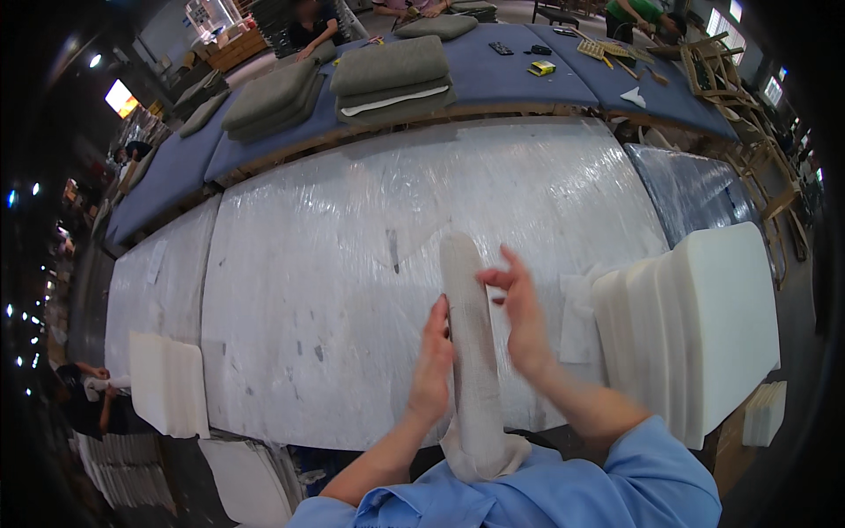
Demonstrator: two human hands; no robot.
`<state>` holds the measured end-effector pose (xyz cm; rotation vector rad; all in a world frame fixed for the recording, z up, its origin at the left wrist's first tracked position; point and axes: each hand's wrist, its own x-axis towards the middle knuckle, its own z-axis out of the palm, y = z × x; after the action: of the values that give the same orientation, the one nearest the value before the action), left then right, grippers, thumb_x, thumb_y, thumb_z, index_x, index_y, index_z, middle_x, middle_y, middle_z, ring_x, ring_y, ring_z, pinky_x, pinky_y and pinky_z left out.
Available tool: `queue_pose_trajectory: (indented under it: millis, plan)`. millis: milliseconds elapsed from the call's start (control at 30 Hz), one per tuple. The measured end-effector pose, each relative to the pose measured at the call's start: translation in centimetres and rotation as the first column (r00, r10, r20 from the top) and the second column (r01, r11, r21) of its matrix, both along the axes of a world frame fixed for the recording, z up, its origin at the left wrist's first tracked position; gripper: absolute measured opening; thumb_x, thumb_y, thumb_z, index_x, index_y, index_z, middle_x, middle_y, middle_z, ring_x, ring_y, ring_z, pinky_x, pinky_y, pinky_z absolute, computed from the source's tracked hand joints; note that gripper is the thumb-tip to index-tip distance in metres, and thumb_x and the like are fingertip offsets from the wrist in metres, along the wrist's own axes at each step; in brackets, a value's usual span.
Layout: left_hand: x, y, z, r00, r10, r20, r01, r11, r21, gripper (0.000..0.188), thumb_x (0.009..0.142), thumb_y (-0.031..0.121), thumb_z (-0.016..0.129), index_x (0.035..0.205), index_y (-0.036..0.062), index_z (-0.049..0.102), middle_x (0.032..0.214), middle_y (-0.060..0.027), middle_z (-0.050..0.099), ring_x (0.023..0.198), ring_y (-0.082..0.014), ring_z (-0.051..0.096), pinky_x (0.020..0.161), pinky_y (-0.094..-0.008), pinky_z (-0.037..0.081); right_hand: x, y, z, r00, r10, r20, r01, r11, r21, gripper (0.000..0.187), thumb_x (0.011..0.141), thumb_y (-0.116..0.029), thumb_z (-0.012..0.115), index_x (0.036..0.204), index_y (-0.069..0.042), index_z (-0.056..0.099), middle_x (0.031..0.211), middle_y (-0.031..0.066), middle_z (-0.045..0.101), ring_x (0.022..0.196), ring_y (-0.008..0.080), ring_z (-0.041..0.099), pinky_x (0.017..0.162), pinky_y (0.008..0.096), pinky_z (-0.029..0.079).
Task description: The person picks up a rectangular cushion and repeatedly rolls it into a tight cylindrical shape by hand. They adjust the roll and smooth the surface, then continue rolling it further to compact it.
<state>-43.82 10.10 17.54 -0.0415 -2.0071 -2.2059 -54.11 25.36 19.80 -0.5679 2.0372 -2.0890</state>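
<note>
A light grey fabric-covered cushion (471, 317) stands on edge in front of me, its narrow side facing up. Loose pale cloth (484, 458) bunches at its near end, close to my body. Along the cushion's left face lies my left hand (432, 365), fingers stretched out and the thumb side up. My right hand (518, 308) is at the right face with its fingers spread, slightly blurred. Its fingertips come close to the top edge; whether they touch it I cannot tell. Under the cushion is a white table (299, 290) wrapped in clear plastic film.
White foam pads (731, 326) are stacked at the right, and more white pads (163, 383) stand at the left. Grey cushions (392, 66) lie piled on a blue-covered table (510, 79) beyond. Wooden chair frames (713, 70) are at the far right. Other people work in the background.
</note>
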Motion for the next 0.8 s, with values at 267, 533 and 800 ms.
queue_pose_trajectory:
  millis: [267,533,800]
  plan:
    - [-17.4,-4.8,2.5,0.995,0.045,0.094,-0.056,0.991,0.122,0.079,0.11,0.064,0.028,0.17,0.017,0.01,0.175,-0.0157,0.015,0.162,-0.03,0.011,0.129,-0.0459,0.008,-13.8,-6.4,-1.7,0.983,0.07,0.171,-0.064,0.997,-0.043,0.078,0.105,-0.071,0.038,0.159,-0.014,0.044,0.137,0.0093,0.057,0.133,0.0217,0.048,0.111,0.0407,0.038]
    - [-15.6,-1.2,1.2,0.999,0.042,0.034,-0.044,0.996,0.076,0.076,0.113,0.046,0.034,0.169,0.0114,-0.004,0.175,-0.0218,0.006,0.162,-0.0314,0.008,0.128,-0.0447,0.017,-10.1,-6.3,-2.4,0.935,0.167,0.312,-0.077,0.957,-0.281,0.078,0.108,-0.061,0.043,0.162,-0.006,0.034,0.153,0.0178,0.045,0.144,0.03,0.04,0.121,0.0402,0.029]
    - [-9.7,1.7,2.4,0.985,-0.009,0.171,0.002,0.999,0.04,0.074,0.114,0.038,0.032,0.167,0.0038,-0.007,0.174,-0.0202,0.011,0.16,-0.0293,0.017,0.128,-0.0376,0.02,-4.1,-3.2,-2.1,1.0,0.028,-0.003,-0.028,1.0,-0.005,0.077,0.108,-0.042,0.049,0.165,0.001,0.02,0.17,0.0266,0.017,0.16,0.0391,0.013,0.128,0.0472,0.014]
